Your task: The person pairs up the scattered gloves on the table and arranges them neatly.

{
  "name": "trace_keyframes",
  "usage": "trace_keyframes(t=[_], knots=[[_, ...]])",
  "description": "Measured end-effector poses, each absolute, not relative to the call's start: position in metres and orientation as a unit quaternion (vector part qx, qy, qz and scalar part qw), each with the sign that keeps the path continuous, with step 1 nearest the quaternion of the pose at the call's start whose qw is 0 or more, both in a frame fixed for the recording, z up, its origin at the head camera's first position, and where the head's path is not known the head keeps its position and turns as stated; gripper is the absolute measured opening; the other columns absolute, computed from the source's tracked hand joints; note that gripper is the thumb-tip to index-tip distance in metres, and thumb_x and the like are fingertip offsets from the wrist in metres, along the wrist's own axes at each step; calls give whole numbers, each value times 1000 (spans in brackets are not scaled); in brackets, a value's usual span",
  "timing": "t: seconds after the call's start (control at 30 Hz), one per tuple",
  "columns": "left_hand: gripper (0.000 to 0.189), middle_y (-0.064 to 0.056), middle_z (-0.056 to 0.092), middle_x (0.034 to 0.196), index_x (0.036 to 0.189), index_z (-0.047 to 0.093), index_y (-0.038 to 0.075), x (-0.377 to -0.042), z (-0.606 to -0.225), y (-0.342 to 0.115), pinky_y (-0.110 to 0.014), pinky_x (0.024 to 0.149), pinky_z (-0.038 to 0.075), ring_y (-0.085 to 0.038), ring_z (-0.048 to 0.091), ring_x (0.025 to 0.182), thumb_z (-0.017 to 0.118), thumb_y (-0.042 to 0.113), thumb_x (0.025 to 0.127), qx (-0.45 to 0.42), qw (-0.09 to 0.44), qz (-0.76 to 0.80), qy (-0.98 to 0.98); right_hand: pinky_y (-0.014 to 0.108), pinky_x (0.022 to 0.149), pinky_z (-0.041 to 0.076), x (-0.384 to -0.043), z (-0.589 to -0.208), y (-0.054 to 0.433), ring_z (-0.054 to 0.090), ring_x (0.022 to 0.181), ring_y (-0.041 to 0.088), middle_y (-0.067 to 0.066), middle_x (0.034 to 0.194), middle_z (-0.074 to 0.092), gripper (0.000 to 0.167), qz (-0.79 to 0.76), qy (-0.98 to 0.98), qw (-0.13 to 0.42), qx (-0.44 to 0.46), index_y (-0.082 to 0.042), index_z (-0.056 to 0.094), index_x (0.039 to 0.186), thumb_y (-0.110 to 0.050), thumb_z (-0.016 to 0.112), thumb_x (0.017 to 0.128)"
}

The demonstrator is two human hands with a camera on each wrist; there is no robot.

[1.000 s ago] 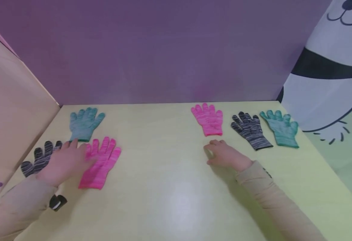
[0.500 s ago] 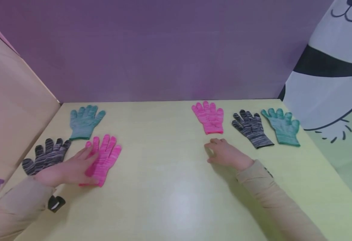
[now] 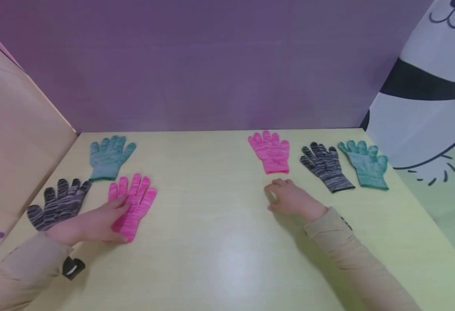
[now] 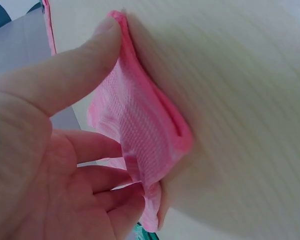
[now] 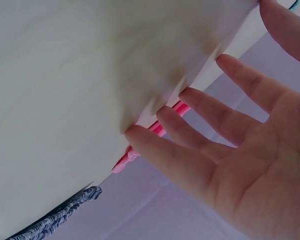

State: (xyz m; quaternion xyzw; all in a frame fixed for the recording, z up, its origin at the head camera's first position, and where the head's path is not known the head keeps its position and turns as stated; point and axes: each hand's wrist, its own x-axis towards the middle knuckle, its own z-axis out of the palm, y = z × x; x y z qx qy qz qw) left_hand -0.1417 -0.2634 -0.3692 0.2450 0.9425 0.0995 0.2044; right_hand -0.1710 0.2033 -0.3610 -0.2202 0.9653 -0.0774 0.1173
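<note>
At the left of the head view my left hand (image 3: 97,222) grips a pink knit glove (image 3: 137,207) that lies fingers-away on the table. The left wrist view has the thumb at a corner of the cuff (image 4: 167,112) and the curled fingers against the glove's side. Beside this hand is a black-and-grey glove (image 3: 62,205), partly behind the wrist. A teal glove (image 3: 108,160) lies farther back. My right hand (image 3: 293,201) rests its fingertips on the tabletop, fingers spread and loosely bent, holding nothing. A second pink glove (image 3: 273,153) lies just beyond it.
Another black-and-grey glove (image 3: 326,166) and another teal glove (image 3: 366,166) lie at the back right of the pale table (image 3: 208,207). A purple panel (image 3: 219,65) stands along the far edge. Side panels rise at left (image 3: 13,129) and right (image 3: 418,129).
My left hand has moved right from between the black-and-grey and pink gloves onto the pink one, and its fingers have drawn in on it. The right hand has stayed in place.
</note>
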Motion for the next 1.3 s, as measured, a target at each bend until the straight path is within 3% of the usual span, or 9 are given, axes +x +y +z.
trace_keyframes(t=[0.33, 0.57, 0.83, 1.3], knots=[[99, -43, 18, 143, 133, 35, -21, -138, -369, -261, -63, 104, 29, -58, 21, 130, 78, 44, 71, 240, 202, 117, 942, 60, 100, 38, -170, -360, 203, 42, 120, 51, 30, 134, 45, 51, -87, 966, 138, -202, -1, 53, 127, -22, 70, 84], [97, -44, 26, 139, 127, 43, -22, -137, -368, -256, -65, 102, 29, -61, 23, 127, 81, 45, 67, 245, 178, 79, 950, 58, 97, 42, -168, -364, 202, 46, 117, 48, 28, 131, 49, 51, -64, 968, 118, -214, 0, 53, 127, -23, 70, 84], [101, -38, 36, 131, 126, 45, -21, -143, -364, -248, -57, 95, 44, -54, 39, 119, 81, 51, 65, 239, 183, 51, 952, 59, 97, 41, -169, -365, 204, 45, 118, 49, 29, 132, 47, 52, -64, 968, 119, -211, 0, 52, 127, -23, 69, 84], [91, -38, 43, 132, 127, 49, -15, -135, -364, -251, -59, 97, 41, -53, 40, 122, 86, 38, 62, 255, 144, 57, 954, 60, 99, 39, -169, -366, 205, 44, 118, 51, 32, 132, 46, 49, -53, 966, 113, -227, 1, 51, 127, -22, 67, 86]])
